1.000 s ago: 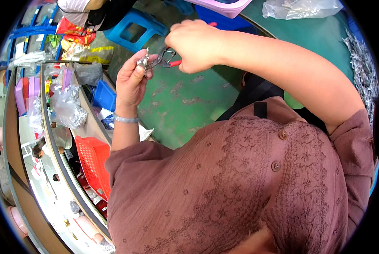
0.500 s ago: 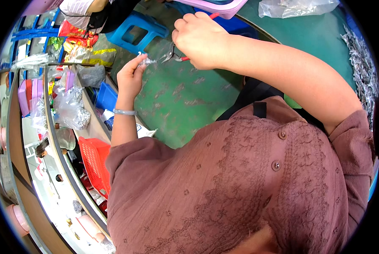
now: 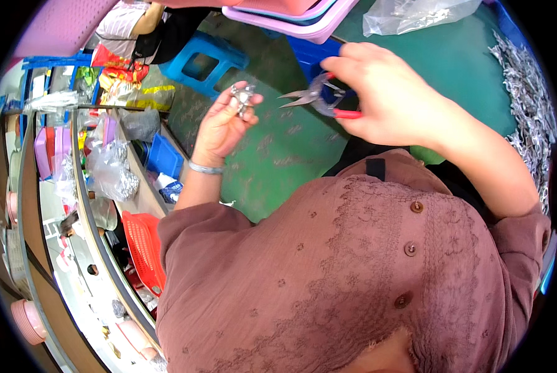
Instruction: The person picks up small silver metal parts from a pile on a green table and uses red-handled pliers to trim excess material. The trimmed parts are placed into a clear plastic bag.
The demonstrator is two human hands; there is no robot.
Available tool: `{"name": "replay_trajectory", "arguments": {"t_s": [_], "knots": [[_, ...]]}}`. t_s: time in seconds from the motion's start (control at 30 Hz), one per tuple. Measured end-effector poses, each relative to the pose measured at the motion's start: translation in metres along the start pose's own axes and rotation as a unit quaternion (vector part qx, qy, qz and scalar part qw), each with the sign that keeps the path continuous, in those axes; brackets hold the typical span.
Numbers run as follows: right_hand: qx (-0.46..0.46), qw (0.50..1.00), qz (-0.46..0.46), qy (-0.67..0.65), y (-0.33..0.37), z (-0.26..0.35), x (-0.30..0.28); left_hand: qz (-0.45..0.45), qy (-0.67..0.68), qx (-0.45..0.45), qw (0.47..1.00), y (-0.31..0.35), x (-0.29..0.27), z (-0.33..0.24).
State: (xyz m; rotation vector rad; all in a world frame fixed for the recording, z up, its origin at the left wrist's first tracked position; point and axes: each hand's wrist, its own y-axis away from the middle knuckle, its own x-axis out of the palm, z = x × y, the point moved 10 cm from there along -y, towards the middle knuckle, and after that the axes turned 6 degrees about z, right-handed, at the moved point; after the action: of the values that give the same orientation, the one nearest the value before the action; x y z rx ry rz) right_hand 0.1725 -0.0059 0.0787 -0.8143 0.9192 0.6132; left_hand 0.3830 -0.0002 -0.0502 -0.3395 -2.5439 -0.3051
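Observation:
My left hand (image 3: 215,138), raised over the green floor, has its fingers closed round a small shiny silver-coloured metal piece (image 3: 243,99) whose exact kind I cannot make out. To the right, my right hand (image 3: 393,96) grips a pair of red-handled snips (image 3: 304,97). Their pointed blades are spread a little and aim at the left hand, with a gap between the tips and the metal piece. Part of the handles is hidden behind my fingers.
Lilac and blue trays (image 3: 319,30) sit at the top beside a clear plastic bag (image 3: 403,17) on a green table (image 3: 452,68). Silvery strips (image 3: 527,93) heap at its right. A blue stool (image 3: 229,57) stands near a seated person (image 3: 120,22); a red basket (image 3: 143,248) is at left.
My right hand has drawn the snips to the right and down, away from the left hand. The left hand has moved right and turned, showing the metal piece more fully.

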Motion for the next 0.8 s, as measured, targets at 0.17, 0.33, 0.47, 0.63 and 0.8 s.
{"name": "replay_trajectory", "arguments": {"t_s": [0.17,0.33,0.47,0.63,0.8], "knots": [[0.091,0.995,-0.021,0.047,0.074,-0.038,-0.065,0.138,0.102,-0.062,0.983,-0.032,0.108,0.04],[0.286,0.941,-0.022,0.178,0.189,-0.092,-0.132,0.281,0.118,-0.084,0.949,-0.081,0.198,0.076],[0.454,0.857,-0.039,0.241,0.3,-0.119,-0.183,0.372,0.103,-0.088,0.918,-0.111,0.266,0.101],[0.565,0.754,-0.16,0.293,0.445,-0.125,-0.226,0.418,0.056,-0.056,0.905,-0.137,0.321,0.117],[0.702,0.592,-0.154,0.364,0.571,-0.13,-0.23,0.446,0.022,-0.057,0.893,-0.151,0.347,0.125]]}}
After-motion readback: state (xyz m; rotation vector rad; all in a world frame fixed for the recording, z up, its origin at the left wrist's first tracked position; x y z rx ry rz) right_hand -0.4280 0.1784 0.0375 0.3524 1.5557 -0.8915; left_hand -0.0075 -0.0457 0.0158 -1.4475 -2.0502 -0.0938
